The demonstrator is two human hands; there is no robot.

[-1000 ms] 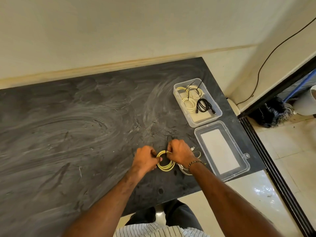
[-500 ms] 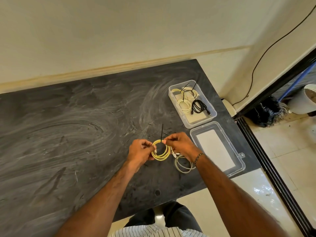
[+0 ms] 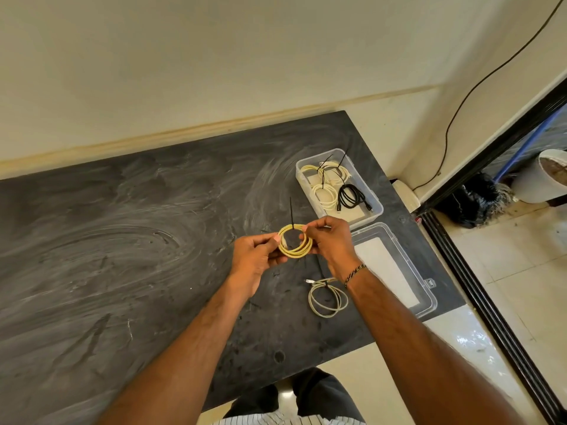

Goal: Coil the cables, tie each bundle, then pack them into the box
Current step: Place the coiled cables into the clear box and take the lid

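Behind the right hand point(image 3: 329, 245), the yellow coil's point(image 3: 295, 245) far side disappears.

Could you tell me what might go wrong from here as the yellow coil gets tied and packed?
The black cable tie on the yellow cable coil sticks up with a long free tail; if it is not tight, the loops may spring apart when both hands let go. The tail could snag the bundles already in the clear box. The grey coil lies near the table edge and might be knocked off.

On the dark stone tabletop point(image 3: 122, 271), the clear plastic box point(image 3: 376, 211) holding coiled cables point(image 3: 326, 191) sits behind its flat clear lid point(image 3: 395, 268), a grey tied cable coil point(image 3: 326, 297) left of the lid.
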